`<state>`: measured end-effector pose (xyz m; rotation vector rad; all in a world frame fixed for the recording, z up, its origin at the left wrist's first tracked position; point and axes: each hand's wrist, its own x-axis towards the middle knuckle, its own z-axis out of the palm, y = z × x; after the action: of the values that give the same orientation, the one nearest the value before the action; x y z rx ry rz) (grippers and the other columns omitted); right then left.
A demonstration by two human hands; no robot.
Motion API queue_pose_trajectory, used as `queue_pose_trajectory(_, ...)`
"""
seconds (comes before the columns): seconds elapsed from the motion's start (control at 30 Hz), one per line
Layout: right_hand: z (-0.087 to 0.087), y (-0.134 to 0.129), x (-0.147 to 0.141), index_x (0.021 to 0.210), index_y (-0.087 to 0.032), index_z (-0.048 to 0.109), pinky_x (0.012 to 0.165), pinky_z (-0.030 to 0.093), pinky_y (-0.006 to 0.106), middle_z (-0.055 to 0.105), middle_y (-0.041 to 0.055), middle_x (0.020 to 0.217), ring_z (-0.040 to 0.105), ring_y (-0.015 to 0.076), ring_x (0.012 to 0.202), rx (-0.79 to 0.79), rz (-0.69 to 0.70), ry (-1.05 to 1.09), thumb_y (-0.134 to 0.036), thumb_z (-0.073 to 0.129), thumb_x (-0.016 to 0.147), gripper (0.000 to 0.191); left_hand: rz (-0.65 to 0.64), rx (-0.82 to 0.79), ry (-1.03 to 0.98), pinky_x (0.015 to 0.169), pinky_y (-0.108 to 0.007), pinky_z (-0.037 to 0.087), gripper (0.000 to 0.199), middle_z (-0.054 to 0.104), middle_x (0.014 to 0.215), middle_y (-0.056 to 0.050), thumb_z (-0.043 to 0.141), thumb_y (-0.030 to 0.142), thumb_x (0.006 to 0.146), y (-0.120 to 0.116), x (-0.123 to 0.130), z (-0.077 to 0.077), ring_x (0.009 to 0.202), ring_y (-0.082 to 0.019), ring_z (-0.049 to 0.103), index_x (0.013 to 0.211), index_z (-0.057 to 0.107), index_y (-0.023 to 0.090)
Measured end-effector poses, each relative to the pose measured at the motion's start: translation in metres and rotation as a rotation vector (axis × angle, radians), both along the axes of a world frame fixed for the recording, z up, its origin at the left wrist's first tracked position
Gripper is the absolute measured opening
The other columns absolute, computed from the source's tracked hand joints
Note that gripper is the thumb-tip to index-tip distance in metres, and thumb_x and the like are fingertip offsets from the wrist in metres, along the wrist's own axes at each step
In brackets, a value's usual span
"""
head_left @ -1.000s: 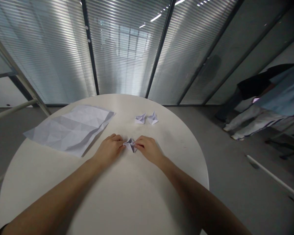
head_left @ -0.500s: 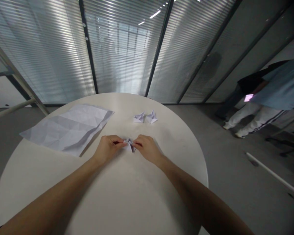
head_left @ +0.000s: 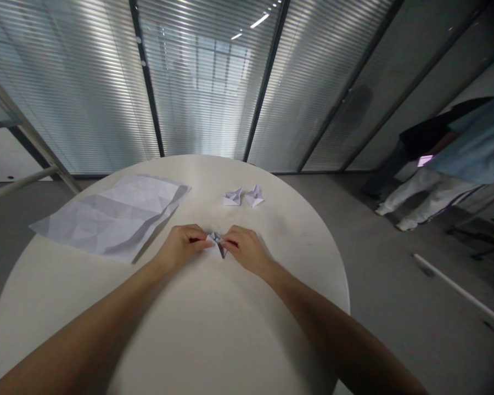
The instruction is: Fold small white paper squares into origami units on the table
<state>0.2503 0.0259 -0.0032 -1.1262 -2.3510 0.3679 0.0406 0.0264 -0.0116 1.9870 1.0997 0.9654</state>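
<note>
A small folded white paper piece (head_left: 217,245) is held between both hands, low over the middle of the round white table (head_left: 214,329). My left hand (head_left: 180,247) pinches its left side with thumb and fingers. On the right side, my right hand (head_left: 246,247) pinches it the same way. The fingertips are close together and cover parts of the folds. Behind the hands lie two more folded paper pieces, the left one (head_left: 233,197) and the right one (head_left: 254,196), side by side.
Large creased white paper sheets (head_left: 115,216) lie at the table's left. A metal frame (head_left: 33,137) stands beyond them. People in a blue top (head_left: 473,148) and dark clothing stand at the far right. Glass walls with blinds (head_left: 206,82) are behind the table.
Both hands keep their pinch on the small paper, whose top looks slightly more opened. The pink-lit object by the person at the right has shifted slightly right and up.
</note>
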Motion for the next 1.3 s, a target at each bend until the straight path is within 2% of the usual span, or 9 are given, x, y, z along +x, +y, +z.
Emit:
queue_pose_trajectory(0.13, 0.0, -0.001, -0.003, 0.076, -0.018, 0.07, 0.067, 0.04, 0.02, 0.062, 0.0007, 0.074, 0.058, 0.0113, 0.073, 0.0, -0.013, 0.062, -0.017, 0.06, 0.087, 0.014, -0.043, 0.182, 0.122, 0.067, -0.022, 0.043, 0.024, 0.066, 0.081, -0.004, 0.058, 0.035, 0.086, -0.004, 0.002, 0.006, 0.072, -0.013, 0.06, 0.079, 0.074, 0.019)
queue_pose_trajectory(0.27, 0.001, -0.002, -0.002, 0.081, -0.018, 0.07, 0.069, 0.041, 0.021, 0.063, 0.0021, 0.077, 0.059, 0.0118, 0.075, 0.056, -0.015, 0.096, -0.022, 0.057, 0.089, 0.016, -0.002, 0.214, 0.108, 0.071, -0.024, 0.046, 0.025, 0.068, 0.088, -0.006, 0.056, 0.037, 0.087, -0.003, -0.001, 0.006, 0.078, -0.015, 0.062, 0.084, 0.073, 0.019)
queue_pose_trajectory(0.4, 0.002, -0.005, 0.001, 0.095, -0.021, 0.07, 0.071, 0.043, 0.022, 0.064, 0.004, 0.082, 0.058, 0.0129, 0.076, 0.132, 0.012, 0.034, -0.027, 0.049, 0.094, 0.022, -0.035, 0.356, 0.183, 0.082, -0.03, 0.047, 0.024, 0.068, 0.099, -0.008, 0.054, 0.032, 0.089, -0.003, -0.006, 0.005, 0.091, -0.018, 0.061, 0.105, 0.069, 0.022)
queue_pose_trajectory(0.53, 0.005, -0.006, 0.001, 0.098, -0.023, 0.07, 0.075, 0.043, 0.023, 0.065, 0.0047, 0.088, 0.059, 0.0137, 0.082, 0.147, 0.046, -0.072, -0.018, 0.045, 0.094, 0.025, 0.012, 0.556, 0.378, 0.091, -0.039, 0.044, 0.042, 0.059, 0.118, -0.012, 0.059, 0.027, 0.086, -0.009, -0.008, 0.013, 0.105, -0.023, 0.054, 0.127, 0.054, 0.021)
queue_pose_trajectory(0.63, 0.007, -0.004, 0.001, 0.097, -0.02, 0.069, 0.075, 0.043, 0.023, 0.065, 0.0044, 0.089, 0.06, 0.0134, 0.083, 0.086, 0.057, -0.091, -0.014, 0.048, 0.092, 0.023, -0.037, 0.609, 0.531, 0.092, -0.042, 0.041, 0.029, 0.055, 0.124, -0.01, 0.061, 0.026, 0.084, -0.014, -0.01, 0.022, 0.11, -0.025, 0.05, 0.113, 0.061, 0.022)
queue_pose_trajectory(0.77, 0.006, -0.001, 0.004, 0.095, -0.018, 0.068, 0.076, 0.042, 0.023, 0.066, 0.0038, 0.09, 0.06, 0.0134, 0.084, 0.014, 0.013, -0.066, -0.015, 0.053, 0.09, 0.017, -0.121, 0.617, 0.657, 0.086, -0.037, 0.04, 0.011, 0.061, 0.11, -0.006, 0.058, 0.024, 0.087, -0.014, -0.014, 0.027, 0.103, -0.023, 0.052, 0.086, 0.068, 0.022)
queue_pose_trajectory(1.0, 0.005, 0.002, 0.003, 0.089, -0.018, 0.068, 0.07, 0.039, 0.023, 0.066, 0.0029, 0.084, 0.059, 0.0134, 0.078, -0.014, -0.022, -0.093, -0.016, 0.056, 0.088, 0.012, -0.228, 0.541, 0.75, 0.082, -0.035, 0.039, 0.019, 0.06, 0.108, -0.004, 0.058, 0.014, 0.084, -0.011, -0.014, 0.031, 0.098, -0.021, 0.053, 0.09, 0.07, 0.027)
queue_pose_trajectory(1.2, 0.007, -0.001, -0.001, 0.087, -0.019, 0.068, 0.069, 0.038, 0.023, 0.065, 0.0019, 0.082, 0.058, 0.0127, 0.077, -0.009, 0.008, -0.082, -0.017, 0.057, 0.088, 0.011, -0.223, 0.441, 0.648, 0.082, -0.034, 0.042, 0.021, 0.061, 0.099, -0.007, 0.046, 0.026, 0.092, -0.015, -0.005, 0.032, 0.09, -0.019, 0.055, 0.087, 0.065, 0.019)
queue_pose_trajectory(1.3, 0.007, -0.001, -0.001, 0.081, -0.019, 0.068, 0.069, 0.037, 0.023, 0.065, 0.0013, 0.08, 0.058, 0.0125, 0.076, -0.002, 0.014, -0.099, -0.017, 0.058, 0.087, 0.012, -0.141, 0.316, 0.466, 0.08, -0.032, 0.045, 0.015, 0.062, 0.096, -0.006, 0.052, 0.028, 0.088, -0.016, -0.002, 0.027, 0.088, -0.018, 0.058, 0.098, 0.06, 0.019)
